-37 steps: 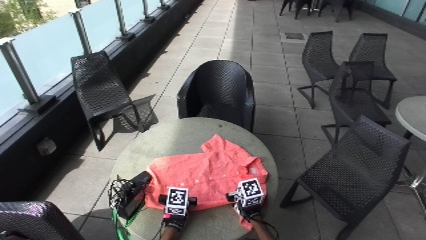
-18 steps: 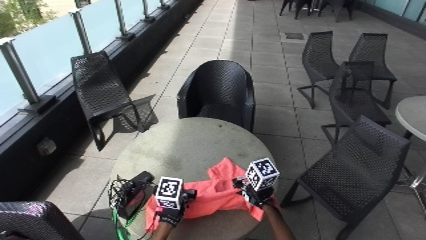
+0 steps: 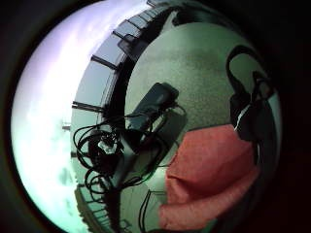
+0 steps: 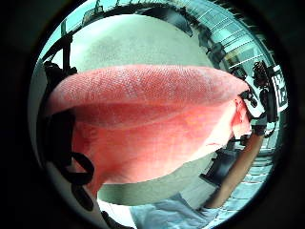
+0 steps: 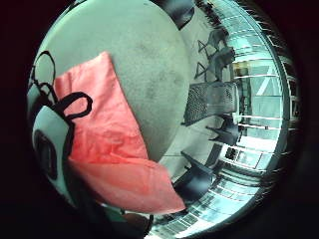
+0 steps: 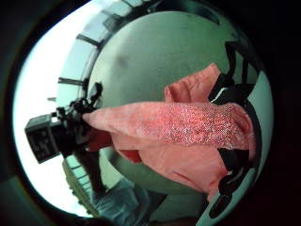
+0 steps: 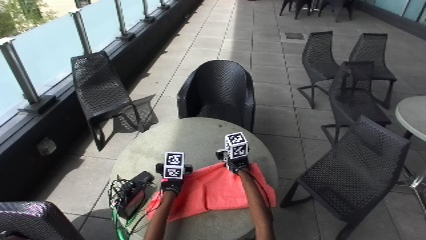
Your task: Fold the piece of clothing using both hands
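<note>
You've got a coral garment (image 7: 213,192): matt cloth, fine knit/mesh weave in palm views. Round table (image 7: 193,137): matt, speckled, stone-like top. Black chair (image 7: 216,95) behind: woven mesh look. Floor (image 7: 266,45) w/ matt tiles.

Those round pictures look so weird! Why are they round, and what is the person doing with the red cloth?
The round pictures come from tiny cameras on the person's palms, so they see what each hand is over. The ordinary picture looks down from behind the person's head. There you see a round table outdoors. The left hand and right hand, both in black gloves, hold up an edge of a red piece of clothing to fold it. Beside it lies a black device with tangled cables.
</note>
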The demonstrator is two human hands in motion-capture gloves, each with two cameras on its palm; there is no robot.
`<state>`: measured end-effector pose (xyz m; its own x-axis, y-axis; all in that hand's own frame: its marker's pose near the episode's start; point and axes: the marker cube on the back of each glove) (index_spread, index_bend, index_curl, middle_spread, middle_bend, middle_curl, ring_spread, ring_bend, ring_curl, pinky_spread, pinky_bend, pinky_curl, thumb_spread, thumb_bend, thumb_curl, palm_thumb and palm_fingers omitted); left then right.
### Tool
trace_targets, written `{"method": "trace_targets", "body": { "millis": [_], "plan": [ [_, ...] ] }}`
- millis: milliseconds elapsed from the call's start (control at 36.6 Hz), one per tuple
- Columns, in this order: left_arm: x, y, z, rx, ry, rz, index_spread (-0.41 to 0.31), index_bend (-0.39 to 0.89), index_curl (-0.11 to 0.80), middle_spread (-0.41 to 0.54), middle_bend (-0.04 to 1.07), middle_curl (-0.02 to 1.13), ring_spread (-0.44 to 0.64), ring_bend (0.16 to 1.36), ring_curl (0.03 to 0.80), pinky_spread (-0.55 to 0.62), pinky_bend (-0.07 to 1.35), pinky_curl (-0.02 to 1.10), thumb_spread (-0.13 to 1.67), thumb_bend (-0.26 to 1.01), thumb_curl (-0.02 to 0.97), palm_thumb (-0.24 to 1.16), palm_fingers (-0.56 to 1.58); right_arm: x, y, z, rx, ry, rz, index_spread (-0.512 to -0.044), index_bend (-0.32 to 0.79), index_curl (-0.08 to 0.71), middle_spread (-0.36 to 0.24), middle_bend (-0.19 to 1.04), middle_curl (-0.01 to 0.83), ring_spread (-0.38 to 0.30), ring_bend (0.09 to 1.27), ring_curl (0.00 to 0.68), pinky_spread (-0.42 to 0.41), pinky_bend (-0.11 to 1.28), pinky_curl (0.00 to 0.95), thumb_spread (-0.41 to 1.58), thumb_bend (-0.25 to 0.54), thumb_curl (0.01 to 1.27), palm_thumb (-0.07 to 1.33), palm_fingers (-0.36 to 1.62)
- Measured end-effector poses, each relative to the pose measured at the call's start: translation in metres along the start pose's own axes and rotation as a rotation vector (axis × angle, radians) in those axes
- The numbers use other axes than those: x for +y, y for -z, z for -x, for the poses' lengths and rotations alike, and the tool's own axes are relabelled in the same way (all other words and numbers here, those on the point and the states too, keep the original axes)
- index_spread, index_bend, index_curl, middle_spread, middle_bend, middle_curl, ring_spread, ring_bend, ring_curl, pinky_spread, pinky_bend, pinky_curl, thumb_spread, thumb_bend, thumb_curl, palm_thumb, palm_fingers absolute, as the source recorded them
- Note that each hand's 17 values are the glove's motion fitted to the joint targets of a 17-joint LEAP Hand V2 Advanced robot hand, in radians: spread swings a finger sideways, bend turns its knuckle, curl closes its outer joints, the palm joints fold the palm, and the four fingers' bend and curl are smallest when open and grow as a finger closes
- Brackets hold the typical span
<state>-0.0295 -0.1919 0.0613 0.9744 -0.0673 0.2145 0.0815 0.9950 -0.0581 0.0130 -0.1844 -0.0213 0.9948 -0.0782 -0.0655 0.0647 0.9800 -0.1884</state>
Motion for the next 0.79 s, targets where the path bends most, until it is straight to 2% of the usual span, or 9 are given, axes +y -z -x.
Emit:
{"method": "trace_targets", "body": {
  "millis": [273,355,437,464,491,546,655,737,791],
  "plan": [
    [0.022,-0.005,-0.003,-0.007,0.003,0.055,-0.352,0.27,0.496,-0.375,0.63,0.57,-0.37,0.94,0.535,-0.31,0.46,0.44,1.43,0.05,0.268,0.7,1.26,-0.031,-0.048,-0.004,0.139,-0.074,-0.086,-0.313,0.19,0.384,-0.224,0.58,0.509,-0.212,0.92,0.514,-0.295,0.68,0.46,1.29,0.062,0.24,0.86,1.37],
    [0.024,-0.002,-0.001,0.009,0.009,0.05,-0.343,0.24,0.492,-0.364,0.62,0.57,-0.36,0.94,0.54,-0.3,0.45,0.45,1.44,0.04,0.263,0.7,1.19,-0.016,-0.038,-0.015,0.113,-0.092,-0.163,-0.314,0.18,0.39,-0.227,0.6,0.512,-0.211,0.88,0.504,-0.294,0.65,0.445,1.29,0.058,0.24,0.87,1.32],
    [0.029,0.008,0.002,0.021,0.02,0.027,-0.27,0.04,0.432,-0.338,0.57,0.56,-0.34,0.92,0.528,-0.24,0.41,0.44,1.44,0.04,0.257,0.7,0.9,0.001,-0.03,-0.022,0.001,-0.076,-0.232,-0.324,0.09,0.363,-0.239,0.55,0.496,-0.231,0.82,0.481,-0.254,0.62,0.432,1.22,-0.004,0.23,0.8,1.1],
    [0.032,0.012,0.003,0.02,0.027,0.015,-0.241,0.04,0.425,-0.311,0.53,0.55,-0.33,0.88,0.525,-0.18,0.4,0.46,1.44,0.03,0.257,0.7,0.71,0.006,-0.031,-0.026,-0.044,-0.075,-0.255,-0.326,0.08,0.355,-0.24,0.53,0.488,-0.235,0.8,0.475,-0.234,0.6,0.425,1.2,-0.023,0.23,0.78,1.04],
    [0.036,0.017,0.004,0.02,0.033,0.0,-0.228,0.05,0.425,-0.3,0.54,0.58,-0.33,0.89,0.552,-0.16,0.41,0.48,1.44,0.03,0.256,0.7,0.69,0.01,-0.034,-0.032,-0.091,-0.082,-0.286,-0.327,0.08,0.35,-0.241,0.52,0.486,-0.237,0.79,0.473,-0.227,0.6,0.423,1.19,-0.025,0.23,0.78,1.04],
    [0.045,0.025,0.004,0.033,0.028,-0.029,-0.198,0.1,0.418,-0.263,0.44,0.55,-0.28,0.81,0.523,-0.1,0.43,0.48,1.43,0.03,0.257,0.7,0.55,0.015,-0.049,-0.051,-0.176,-0.129,-0.364,-0.33,0.13,0.368,-0.238,0.45,0.469,-0.224,0.67,0.45,-0.168,0.6,0.434,1.16,-0.022,0.24,0.78,0.81],
    [0.044,-0.007,-0.007,0.1,-0.041,-0.013,-0.164,0.12,0.398,-0.207,0.31,0.49,-0.2,0.72,0.463,-0.02,0.45,0.46,1.38,-0.01,0.259,0.66,0.51,0.04,-0.083,-0.092,-0.229,-0.319,-0.424,-0.333,0.15,0.373,-0.209,0.4,0.45,-0.175,0.55,0.417,-0.087,0.56,0.42,1.17,-0.021,0.25,0.76,0.7],
    [0.043,-0.034,-0.017,0.124,-0.093,-0.015,-0.151,0.13,0.384,-0.185,0.26,0.45,-0.15,0.67,0.419,0.02,0.46,0.44,1.35,-0.02,0.258,0.62,0.54,0.075,-0.104,-0.117,-0.298,-0.452,-0.391,-0.331,0.15,0.36,-0.188,0.37,0.437,-0.136,0.48,0.375,-0.043,0.52,0.387,1.18,-0.026,0.25,0.74,0.71],
    [0.056,-0.025,-0.02,0.108,-0.102,-0.023,-0.149,0.15,0.381,-0.169,0.24,0.43,-0.13,0.64,0.399,0.04,0.45,0.44,1.34,-0.03,0.256,0.6,0.56,0.097,-0.119,-0.128,-0.392,-0.486,-0.326,-0.33,0.16,0.361,-0.167,0.35,0.429,-0.097,0.44,0.357,-0.004,0.5,0.375,1.19,-0.045,0.24,0.69,0.69]
  ]
}}
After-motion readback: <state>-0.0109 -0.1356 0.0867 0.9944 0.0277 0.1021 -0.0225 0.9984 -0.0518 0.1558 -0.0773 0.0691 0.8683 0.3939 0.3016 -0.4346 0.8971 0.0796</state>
